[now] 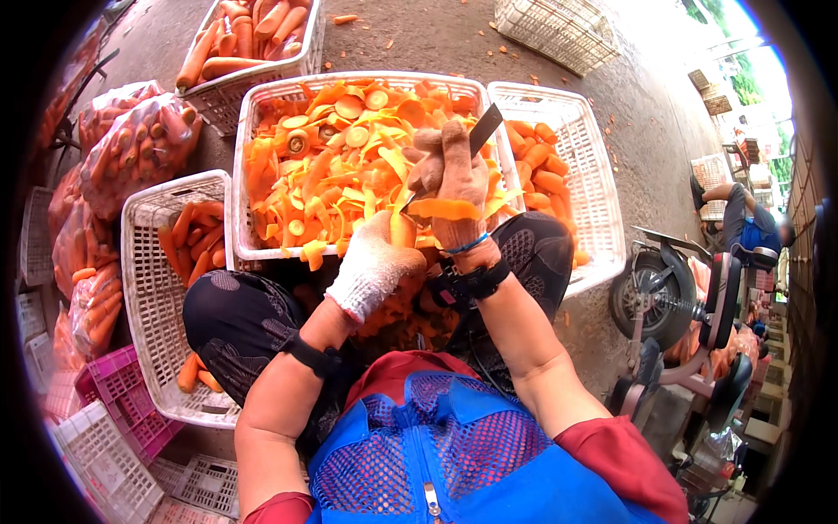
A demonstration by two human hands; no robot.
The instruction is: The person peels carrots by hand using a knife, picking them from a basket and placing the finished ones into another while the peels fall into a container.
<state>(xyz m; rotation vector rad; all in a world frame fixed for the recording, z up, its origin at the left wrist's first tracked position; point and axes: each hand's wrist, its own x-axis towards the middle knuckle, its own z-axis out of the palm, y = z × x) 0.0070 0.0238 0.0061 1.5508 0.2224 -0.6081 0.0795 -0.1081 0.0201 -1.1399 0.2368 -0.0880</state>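
Observation:
My left hand [380, 266], in a pale dusty glove, is closed around a carrot [402, 230] held over the near edge of a white crate [237, 188]. Heaped in that crate are orange carrot peels [336, 188] and cut-off carrot ends. Just right of the carrot, my gloved right hand [456, 179] is closed on a knife, whose flat dark blade [485, 129] sticks out past the fingers to the upper right. A wide strip of peel [443, 210] lies across the front of the right glove. The knife's other end is mostly hidden by the hand.
On the right, a white crate [602, 179] holds peeled carrots [543, 166]; unpeeled ones [196, 236] lie in the left crate [144, 288]. Bagged carrots [140, 144] are piled farther left. A wheeled vehicle [650, 297] stands right, with another person [758, 231] beyond.

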